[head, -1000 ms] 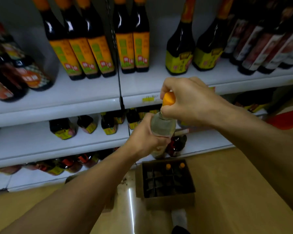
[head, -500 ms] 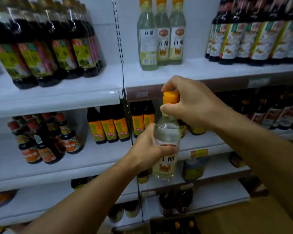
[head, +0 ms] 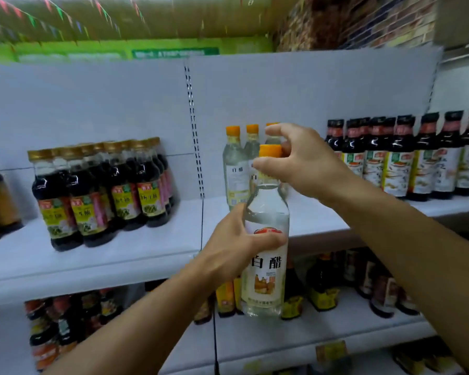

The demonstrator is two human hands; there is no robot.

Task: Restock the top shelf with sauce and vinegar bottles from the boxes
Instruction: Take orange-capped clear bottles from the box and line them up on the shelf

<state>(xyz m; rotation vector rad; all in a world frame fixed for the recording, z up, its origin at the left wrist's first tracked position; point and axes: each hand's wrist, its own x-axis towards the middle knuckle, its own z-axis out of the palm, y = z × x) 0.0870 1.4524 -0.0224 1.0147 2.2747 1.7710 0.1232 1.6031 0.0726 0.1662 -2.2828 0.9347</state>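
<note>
Your left hand (head: 234, 243) grips the white vinegar bottle (head: 266, 255) at its middle while your right hand (head: 303, 163) pinches its orange cap (head: 270, 150), holding it just before the top shelf (head: 320, 226), where three matching bottles (head: 234, 169) stand, so placement remains.

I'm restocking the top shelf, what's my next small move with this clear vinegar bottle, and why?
Probably lift the clear orange-capped vinegar bottle, held by the left hand and right hand, onto the bare white top shelf beside the matching clear bottles.
</note>
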